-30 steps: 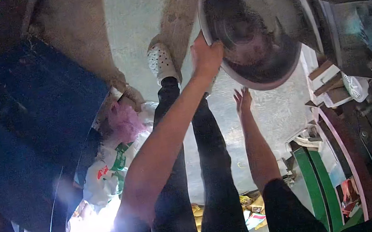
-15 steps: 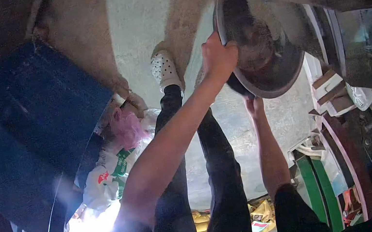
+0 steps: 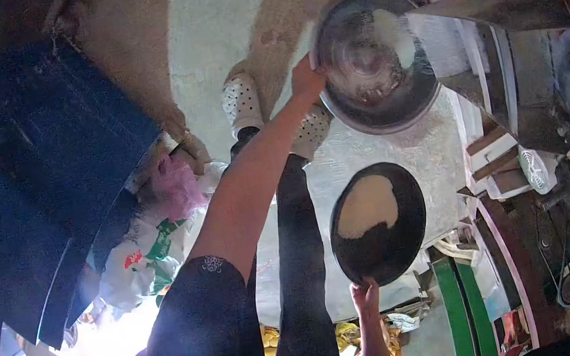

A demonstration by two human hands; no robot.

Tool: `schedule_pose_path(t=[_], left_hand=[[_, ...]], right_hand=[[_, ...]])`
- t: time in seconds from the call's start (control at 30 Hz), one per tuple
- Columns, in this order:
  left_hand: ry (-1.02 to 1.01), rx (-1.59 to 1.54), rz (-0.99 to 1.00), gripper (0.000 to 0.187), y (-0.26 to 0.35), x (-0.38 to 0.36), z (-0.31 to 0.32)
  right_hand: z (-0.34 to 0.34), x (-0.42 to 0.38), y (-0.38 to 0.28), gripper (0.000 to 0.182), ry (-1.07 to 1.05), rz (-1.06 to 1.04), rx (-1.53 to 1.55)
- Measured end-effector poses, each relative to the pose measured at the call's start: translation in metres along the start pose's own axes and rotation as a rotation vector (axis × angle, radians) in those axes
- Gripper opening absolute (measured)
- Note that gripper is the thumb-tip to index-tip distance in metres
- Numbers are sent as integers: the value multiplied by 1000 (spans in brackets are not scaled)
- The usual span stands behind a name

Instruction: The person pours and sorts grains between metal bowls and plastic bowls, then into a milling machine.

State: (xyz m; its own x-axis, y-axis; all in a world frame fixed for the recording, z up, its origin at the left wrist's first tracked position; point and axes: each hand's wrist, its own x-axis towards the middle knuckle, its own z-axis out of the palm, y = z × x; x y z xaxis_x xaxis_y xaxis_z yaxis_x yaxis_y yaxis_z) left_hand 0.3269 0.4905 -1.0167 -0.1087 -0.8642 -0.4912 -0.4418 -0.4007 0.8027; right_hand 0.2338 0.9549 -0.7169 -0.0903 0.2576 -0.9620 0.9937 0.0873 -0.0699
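My left hand [image 3: 308, 80] is closed on the left rim of a wide dark basin [image 3: 385, 120], under the sloping metal chute of a machine. Pale powdery or grainy stuff [image 3: 394, 39] lies in that basin near the chute's lip. Closer to my body, my right hand [image 3: 367, 296] grips the near rim of a smaller black basin [image 3: 382, 260]. It is tilted and holds a patch of pale beige grain or meal [image 3: 367, 206] on its far left side.
On the right stands the machine with its metal chute [image 3: 452, 48] and drive belt [image 3: 569, 274]. A large dark blue box-like object [image 3: 56, 163] fills the left, with plastic bags [image 3: 177, 185] beside it. White clogs [image 3: 241, 102] are on my feet on the concrete floor.
My right hand has drawn the black basin out from behind the wide one, toward my body. The wide basin has tipped to face up more under the chute, my left hand still on it.
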Motion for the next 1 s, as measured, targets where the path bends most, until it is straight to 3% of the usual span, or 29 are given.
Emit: schedule_pose_path(t=[0.03, 0.1, 0.13, 0.2, 0.23, 0.3, 0.4, 0.43, 0.5, 0.57, 0.63, 0.7, 0.77, 0.8, 0.83, 0.87, 1.0], left_hand=[[-10, -5, 2, 43, -4, 2, 1], [-7, 154, -300, 46, -4, 3, -2], [-14, 145, -294, 46, -2, 0, -4], [177, 193, -268, 46, 3, -3, -11], [177, 181, -253, 46, 3, -4, -16], [6, 184, -206, 46, -18, 0, -24], [-63, 230, 76, 39, -5, -30, -65], [-173, 453, 40, 38, 18, -47, -87], [-143, 131, 41, 33, 78, -97, -133], [-266, 200, -130, 34, 163, -139, -182], [-489, -283, -382, 42, 187, -168, -219], [-575, -224, -479, 50, 262, -205, -267], [-480, -145, -345, 53, 299, -235, -299], [-390, -163, -257, 51, 282, -236, -310], [-295, -181, -177, 49, 268, -237, -317], [-97, -187, -65, 47, 336, -261, -352], [71, -390, 25, 44, 394, -296, -429]], right_hand=[[-11, -9, 3, 12, 3, -6, 27], [-21, -32, 10, 14, 41, -62, 39], [-24, -44, 10, 16, 31, -63, 67], [-2, -81, 9, 23, 10, -97, 70], [-3, -93, 6, 23, -2, -111, 76], [-6, -113, 2, 34, -31, -100, 64], [-3, -152, -6, 42, -87, -173, -30], [0, -162, -9, 44, -125, -175, -83], [-1, -173, -14, 40, -230, -247, -104], [-51, -143, -30, 35, -383, -124, -384], [51, -248, -37, 26, -329, -151, -487], [23, -215, -48, 26, -465, -436, -832], [98, -305, -49, 30, -402, -174, -794], [116, -329, -51, 30, -410, -204, -810], [130, -350, -51, 29, -467, -282, -878], [144, -372, -54, 28, -530, -357, -950], [232, -484, -59, 25, -497, -716, -1241]])
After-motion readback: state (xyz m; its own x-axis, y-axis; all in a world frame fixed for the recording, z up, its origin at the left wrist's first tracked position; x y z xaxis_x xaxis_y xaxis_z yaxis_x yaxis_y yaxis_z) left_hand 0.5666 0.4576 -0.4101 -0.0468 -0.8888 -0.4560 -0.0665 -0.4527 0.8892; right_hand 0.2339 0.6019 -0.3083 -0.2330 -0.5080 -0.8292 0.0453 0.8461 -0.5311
